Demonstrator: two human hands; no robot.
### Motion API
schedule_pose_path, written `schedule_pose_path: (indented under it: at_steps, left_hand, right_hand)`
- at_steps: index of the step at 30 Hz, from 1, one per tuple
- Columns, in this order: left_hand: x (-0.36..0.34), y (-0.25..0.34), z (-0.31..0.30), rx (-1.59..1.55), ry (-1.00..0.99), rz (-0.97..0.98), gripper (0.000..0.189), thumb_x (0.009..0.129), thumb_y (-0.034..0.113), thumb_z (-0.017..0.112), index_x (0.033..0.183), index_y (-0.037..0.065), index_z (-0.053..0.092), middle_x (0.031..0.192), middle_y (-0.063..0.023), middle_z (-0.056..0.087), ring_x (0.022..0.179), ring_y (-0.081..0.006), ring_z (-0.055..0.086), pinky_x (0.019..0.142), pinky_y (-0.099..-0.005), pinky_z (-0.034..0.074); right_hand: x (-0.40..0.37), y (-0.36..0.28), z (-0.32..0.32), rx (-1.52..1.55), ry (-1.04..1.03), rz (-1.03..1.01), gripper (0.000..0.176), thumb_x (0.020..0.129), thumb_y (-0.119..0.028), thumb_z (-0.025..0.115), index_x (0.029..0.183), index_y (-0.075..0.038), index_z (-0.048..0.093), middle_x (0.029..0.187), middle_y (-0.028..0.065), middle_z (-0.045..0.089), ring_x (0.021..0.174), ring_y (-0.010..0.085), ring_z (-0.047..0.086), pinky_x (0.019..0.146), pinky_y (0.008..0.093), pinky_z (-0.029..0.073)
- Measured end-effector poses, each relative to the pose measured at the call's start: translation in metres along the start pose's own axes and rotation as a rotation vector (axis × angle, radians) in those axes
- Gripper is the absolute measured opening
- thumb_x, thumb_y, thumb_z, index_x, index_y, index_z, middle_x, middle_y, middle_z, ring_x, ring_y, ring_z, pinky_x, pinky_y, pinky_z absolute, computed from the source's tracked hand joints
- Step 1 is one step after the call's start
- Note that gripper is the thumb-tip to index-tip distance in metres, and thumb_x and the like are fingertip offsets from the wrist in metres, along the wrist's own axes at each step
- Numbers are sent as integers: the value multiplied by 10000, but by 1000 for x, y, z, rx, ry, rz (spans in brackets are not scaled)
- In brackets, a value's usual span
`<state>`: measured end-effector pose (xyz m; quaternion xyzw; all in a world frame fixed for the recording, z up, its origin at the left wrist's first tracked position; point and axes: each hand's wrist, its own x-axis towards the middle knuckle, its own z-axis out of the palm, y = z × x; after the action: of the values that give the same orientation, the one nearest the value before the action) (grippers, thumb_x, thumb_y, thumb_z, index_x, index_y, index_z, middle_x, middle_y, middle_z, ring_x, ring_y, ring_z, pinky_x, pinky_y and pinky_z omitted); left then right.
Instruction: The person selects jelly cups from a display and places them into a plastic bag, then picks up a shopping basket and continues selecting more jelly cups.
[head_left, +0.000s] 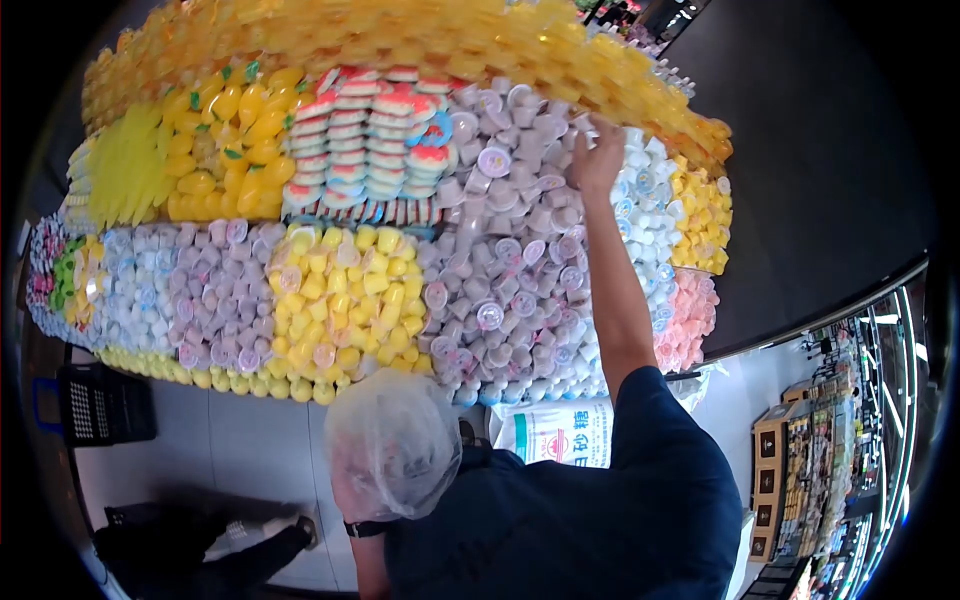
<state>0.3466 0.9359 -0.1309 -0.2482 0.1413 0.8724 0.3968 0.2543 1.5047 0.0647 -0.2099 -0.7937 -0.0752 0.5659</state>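
Note:
My right hand (599,157) reaches far over a sloped display of small packaged cups. Its thumb and fingers close around a small pale cup (584,124) at the top of the lilac cups (520,215), beside white-blue cups (645,190). Close to my body, my left hand (348,500), with a dark wristband, is shut on a clear plastic bag (395,440). The puffed-out bag covers most of those fingers, and pinkish shapes show dimly through it.
Yellow cups (345,290), mango-shaped packs (240,120) and red-white-blue packs (365,140) fill neighbouring sections. A printed white sack (555,435) lies below the display. A black crate (105,405) stands at left; another person's leg (260,555) shows at lower left. Shelves (820,450) stand right.

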Motion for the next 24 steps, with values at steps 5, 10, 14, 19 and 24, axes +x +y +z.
schedule_pose_path:
  at_steps: [5, 10, 14, 19, 24]
  left_hand:
    - [-24, 18, -12, -82, 212, 90, 448, 1019, 306, 457, 1387, 50, 435, 1326, -187, 525, 1136, -395, 565, 963, -518, 507]
    - [-34, 43, 7, 223, 29, 94, 453, 1023, 350, 453, 1365, 52, 460, 1285, -181, 571, 1097, -413, 592, 979, -514, 497]
    - [-57, 30, -23, 1080, -52, 768, 425, 1004, 345, 508, 1310, 51, 506, 1206, -155, 617, 1035, -322, 629, 936, -449, 522]
    - [-91, 21, -7, 777, 54, 777, 350, 992, 272, 538, 1253, 40, 524, 1099, -83, 619, 972, -207, 616, 862, -350, 524]
    - [-118, 6, -29, -258, -280, 384, 237, 995, 170, 503, 1186, 33, 535, 1004, -29, 589, 873, -129, 576, 769, -272, 497]
  right_hand:
    - [-65, -133, -109, 832, -268, 451, 200, 924, -109, 654, 1092, -1, 674, 923, -8, 615, 772, 66, 525, 711, 221, 443]
    - [-210, -254, -187, 1178, -1084, 470, 653, 855, -235, 740, 1398, -40, 435, 1394, 100, 500, 1213, 199, 525, 947, 339, 448]
    - [-259, -305, -210, 1446, -1380, 759, 759, 810, -188, 789, 1434, -33, 387, 1270, 75, 531, 1075, 171, 567, 886, 323, 465]
    - [-298, -322, -189, 1385, -1518, 636, 655, 852, -176, 752, 1387, 4, 420, 1093, 64, 561, 843, 125, 580, 726, 280, 467]
    - [-309, -328, -204, 1712, -1999, 760, 400, 914, -170, 669, 1251, 7, 545, 956, 4, 583, 793, 81, 554, 675, 236, 444]
